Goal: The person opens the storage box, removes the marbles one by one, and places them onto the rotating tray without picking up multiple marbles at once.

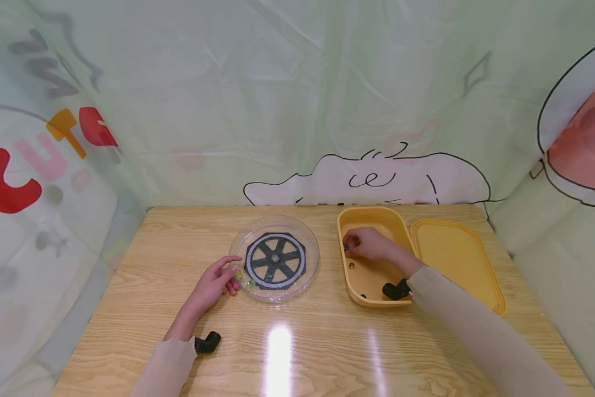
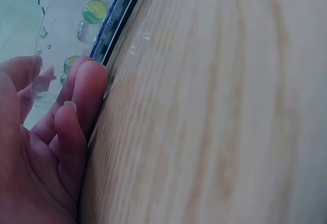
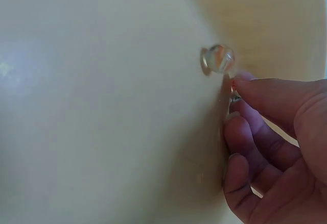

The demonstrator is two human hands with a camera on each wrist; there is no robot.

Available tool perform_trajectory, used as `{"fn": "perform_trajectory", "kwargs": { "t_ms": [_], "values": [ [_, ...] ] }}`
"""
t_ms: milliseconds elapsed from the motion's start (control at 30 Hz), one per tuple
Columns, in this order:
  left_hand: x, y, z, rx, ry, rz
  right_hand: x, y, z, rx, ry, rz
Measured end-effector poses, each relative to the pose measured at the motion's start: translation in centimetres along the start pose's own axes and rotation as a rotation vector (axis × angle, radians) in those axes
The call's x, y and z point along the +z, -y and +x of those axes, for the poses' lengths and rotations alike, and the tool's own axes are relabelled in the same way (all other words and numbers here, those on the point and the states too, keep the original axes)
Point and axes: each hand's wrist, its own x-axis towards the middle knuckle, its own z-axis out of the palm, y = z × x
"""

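My left hand (image 1: 216, 284) rests at the left rim of a clear round dish (image 1: 311, 278), its fingers loosely bent and touching the wall. Inside the dish lie a dark spoked wheel-like disc (image 1: 291, 268) with a pale ring and several glass marbles; a yellow-green marble (image 2: 95, 11) sits near the fingers in the left wrist view. Within a yellow box (image 1: 376, 302), my right hand (image 1: 369, 243) pinches a small marble (image 3: 234, 97) between thumb and fingers, mostly hidden. Close to those fingertips, a clear marble with orange streaks (image 3: 222, 58) lies on the box floor.
Another marble (image 1: 363, 296) lies near the box's front wall. To the box's right is its yellow lid (image 1: 456, 259), flat on the wooden table (image 1: 322, 342). A printed curtain (image 1: 277, 110) borders the back of the table. Black devices (image 1: 208, 342) are worn at both wrists.
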Motion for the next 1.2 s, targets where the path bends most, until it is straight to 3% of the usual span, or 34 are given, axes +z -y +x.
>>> {"fn": "perform_trajectory", "kwargs": {
  "t_ms": [233,667,1200],
  "values": [
    [0.05,0.03,0.0,-0.003,-0.001,-0.004,-0.01,-0.06,0.2,0.049,0.018,0.034],
    [0.11,0.27,0.1,0.005,0.002,0.001,0.42,0.16,0.1,0.012,-0.063,-0.017],
    [0.06,0.09,-0.02,0.006,0.007,0.003,-0.18,-0.03,-0.32,0.012,-0.03,0.061]
  ]
}}
